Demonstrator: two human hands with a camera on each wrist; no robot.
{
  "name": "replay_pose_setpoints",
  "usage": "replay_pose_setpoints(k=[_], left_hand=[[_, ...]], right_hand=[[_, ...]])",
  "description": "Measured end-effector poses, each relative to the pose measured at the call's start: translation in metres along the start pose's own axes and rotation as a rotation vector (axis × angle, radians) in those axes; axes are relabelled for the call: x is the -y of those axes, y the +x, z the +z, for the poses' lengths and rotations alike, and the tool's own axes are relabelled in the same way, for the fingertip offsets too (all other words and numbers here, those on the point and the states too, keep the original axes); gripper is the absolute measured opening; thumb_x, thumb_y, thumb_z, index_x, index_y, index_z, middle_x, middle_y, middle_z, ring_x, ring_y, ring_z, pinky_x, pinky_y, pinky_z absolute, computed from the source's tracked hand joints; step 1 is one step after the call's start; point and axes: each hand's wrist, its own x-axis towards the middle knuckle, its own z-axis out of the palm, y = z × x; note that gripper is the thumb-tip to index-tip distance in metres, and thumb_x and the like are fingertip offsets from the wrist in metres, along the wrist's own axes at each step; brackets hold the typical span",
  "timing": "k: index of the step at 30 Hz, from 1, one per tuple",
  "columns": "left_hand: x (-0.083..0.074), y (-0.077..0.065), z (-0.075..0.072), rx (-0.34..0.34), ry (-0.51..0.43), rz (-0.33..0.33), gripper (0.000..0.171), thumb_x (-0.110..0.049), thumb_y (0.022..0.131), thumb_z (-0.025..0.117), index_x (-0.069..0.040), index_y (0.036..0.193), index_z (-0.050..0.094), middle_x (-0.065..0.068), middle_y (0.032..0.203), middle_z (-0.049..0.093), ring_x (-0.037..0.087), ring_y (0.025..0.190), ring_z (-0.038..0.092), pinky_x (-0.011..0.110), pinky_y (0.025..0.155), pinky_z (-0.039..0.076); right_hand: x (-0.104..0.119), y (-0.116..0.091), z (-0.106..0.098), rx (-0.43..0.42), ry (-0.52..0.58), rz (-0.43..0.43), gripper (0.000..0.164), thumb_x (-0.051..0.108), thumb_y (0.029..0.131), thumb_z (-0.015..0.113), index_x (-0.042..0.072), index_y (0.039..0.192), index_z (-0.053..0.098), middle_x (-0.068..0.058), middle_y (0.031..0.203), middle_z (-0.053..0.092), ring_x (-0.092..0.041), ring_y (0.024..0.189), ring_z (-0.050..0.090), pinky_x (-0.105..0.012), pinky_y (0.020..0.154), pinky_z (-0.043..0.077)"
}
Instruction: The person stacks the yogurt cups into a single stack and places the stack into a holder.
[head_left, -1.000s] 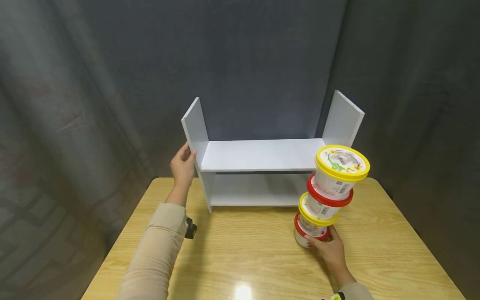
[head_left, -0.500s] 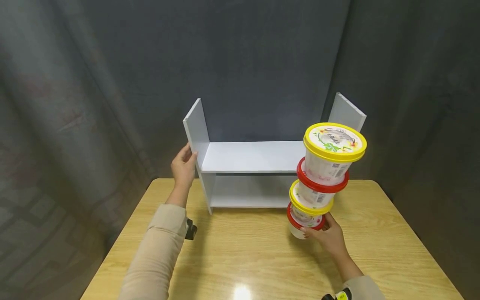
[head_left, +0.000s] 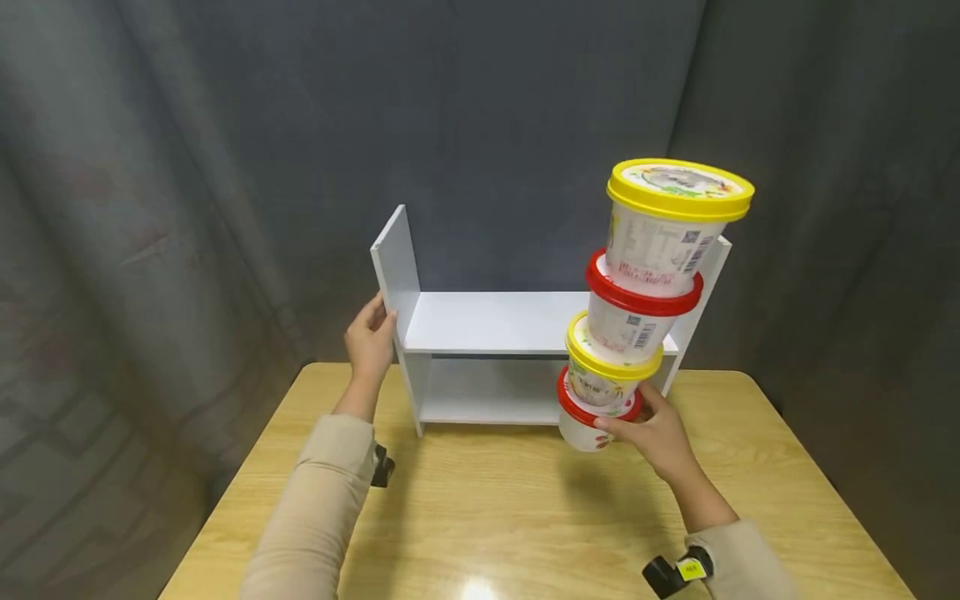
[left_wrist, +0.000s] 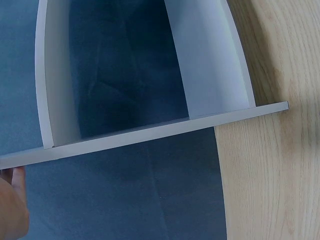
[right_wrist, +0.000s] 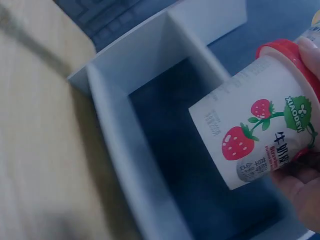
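Note:
My right hand (head_left: pixel 660 437) grips the lowest tub of a leaning stack, thumb and fingers round it just under its red lid. That red-lidded tub (right_wrist: pixel 250 120) shows strawberries on its white side in the right wrist view. Above it in the head view sit a small yellow-lidded tub (head_left: pixel 600 383), a red-lidded tub (head_left: pixel 626 325) and a larger yellow-lidded tub (head_left: pixel 660 242) on top. The stack is held off the table, before the right part of a white two-tier shelf (head_left: pixel 487 321). My left hand (head_left: pixel 369 346) rests its fingertips against the outer face of the shelf's left side panel (left_wrist: pixel 150 132).
The shelf stands at the back of a light wooden table (head_left: pixel 465 508). A dark grey curtain (head_left: pixel 525 142) hangs close behind and on both sides. The shelf's right side panel (head_left: pixel 705 300) is partly hidden by the stack.
My right hand has lifted the tub stack off the table, raising it and carrying it slightly left toward the shelf. The left hand stays at the side panel.

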Motion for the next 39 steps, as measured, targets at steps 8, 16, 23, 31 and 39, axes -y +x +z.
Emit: replay_pose_setpoints(k=[8, 16, 23, 31, 39], left_hand=[[0.001, -0.002, 0.004, 0.011, 0.018, -0.026, 0.036, -0.01, 0.082, 0.058, -0.009, 0.118, 0.053, 0.012, 0.112, 0.056, 0.021, 0.098, 0.054, 0.028, 0.081, 0.045], [0.005, -0.001, 0.006, 0.028, 0.037, -0.007, 0.037, -0.009, 0.083, 0.057, -0.009, 0.12, 0.052, 0.013, 0.114, 0.054, 0.023, 0.101, 0.053, 0.029, 0.082, 0.045], [0.007, 0.0, 0.005, 0.033, 0.031, -0.022, 0.038, -0.009, 0.083, 0.057, -0.009, 0.12, 0.051, 0.013, 0.114, 0.054, 0.023, 0.1, 0.053, 0.03, 0.082, 0.044], [0.008, 0.001, 0.007, 0.022, 0.01, -0.015, 0.037, -0.007, 0.083, 0.057, -0.008, 0.119, 0.052, 0.014, 0.113, 0.055, 0.024, 0.099, 0.053, 0.031, 0.082, 0.045], [0.011, 0.0, 0.015, 0.025, -0.013, 0.003, 0.035, -0.007, 0.082, 0.058, -0.007, 0.117, 0.054, 0.014, 0.111, 0.056, 0.023, 0.098, 0.054, 0.03, 0.081, 0.045]], right_hand=[[0.032, 0.031, -0.01, 0.065, -0.05, 0.042, 0.071, 0.027, 0.072, 0.07, 0.01, 0.131, 0.034, -0.011, 0.118, 0.047, -0.024, 0.101, 0.047, -0.034, 0.078, 0.045], [0.056, 0.062, -0.008, 0.076, -0.055, 0.075, 0.08, 0.036, 0.068, 0.071, 0.012, 0.133, 0.032, -0.01, 0.122, 0.044, -0.027, 0.108, 0.042, -0.042, 0.084, 0.04], [0.06, 0.092, 0.001, 0.058, 0.033, 0.079, 0.076, 0.035, 0.067, 0.072, 0.016, 0.131, 0.035, -0.008, 0.121, 0.045, -0.024, 0.106, 0.043, -0.039, 0.085, 0.04], [0.053, 0.118, 0.012, 0.04, 0.045, 0.09, 0.081, 0.034, 0.067, 0.073, 0.011, 0.133, 0.032, -0.012, 0.122, 0.044, -0.026, 0.105, 0.041, -0.04, 0.087, 0.038], [0.041, 0.13, 0.017, 0.002, 0.005, 0.082, 0.085, 0.036, 0.063, 0.075, 0.011, 0.132, 0.033, -0.011, 0.123, 0.044, -0.026, 0.108, 0.041, -0.041, 0.091, 0.036]])
